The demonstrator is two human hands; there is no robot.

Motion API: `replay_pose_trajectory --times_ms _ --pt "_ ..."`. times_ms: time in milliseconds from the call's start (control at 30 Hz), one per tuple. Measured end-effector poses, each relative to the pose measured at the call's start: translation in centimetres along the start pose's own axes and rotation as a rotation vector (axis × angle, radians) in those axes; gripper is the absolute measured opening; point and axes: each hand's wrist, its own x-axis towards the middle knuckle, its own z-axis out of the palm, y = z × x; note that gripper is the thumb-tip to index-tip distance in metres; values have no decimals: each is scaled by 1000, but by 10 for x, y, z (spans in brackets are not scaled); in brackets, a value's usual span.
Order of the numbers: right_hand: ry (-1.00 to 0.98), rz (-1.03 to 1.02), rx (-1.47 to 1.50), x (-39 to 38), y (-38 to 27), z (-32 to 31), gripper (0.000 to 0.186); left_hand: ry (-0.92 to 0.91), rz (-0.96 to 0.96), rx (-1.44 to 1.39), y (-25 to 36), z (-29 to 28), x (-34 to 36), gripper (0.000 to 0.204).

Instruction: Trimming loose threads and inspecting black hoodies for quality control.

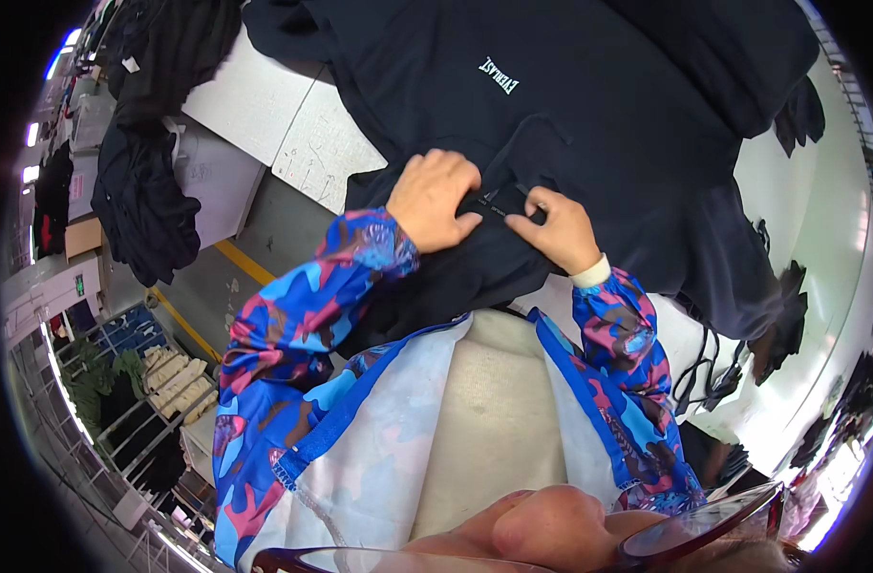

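Table: white
Garment: dk., on table; prob. soft, floppy, mid-wt.; grab by folds
L hand: on garment, fingers released
R hand: fingers by tag; grip can't tell
Tag: sm. blk., betw. hands; prob. light; pinch edge

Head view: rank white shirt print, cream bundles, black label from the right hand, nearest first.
From the right hand:
1. Black label: just left of its fingertips, between the hands.
2. White print: up and slightly left, on the dark shirt.
3. Cream bundles: far lower left, on the rack.
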Motion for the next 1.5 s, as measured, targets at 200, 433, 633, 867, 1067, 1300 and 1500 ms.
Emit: replay_pose_trajectory --times_ms 200,433,633,867,1067,1300,1500 --pt "334 -26 235 10 10 -8 29 42 172 200 -43 9 37 26" --pt "387 33 148 36 27 -17 29 -309 -110 -989 -83 12 106 17" --pt "246 416 944 71 44 -14 27 -196 -60 -716 -96 39 140 18" --pt "92 500 990 80 61 -13 25 -352 -445 -828 -106 56 158 22" --pt "86 458 927 73 54 -14 22 -385 -504 -828 -98 50 156 22" --pt "547 86 -89 56 15 -26 37 -459 -494 -748 -93 45 152 32" --pt "380 -429 -141 67 -7 -22 26 -507 -485 -704 -98 50 155 31"
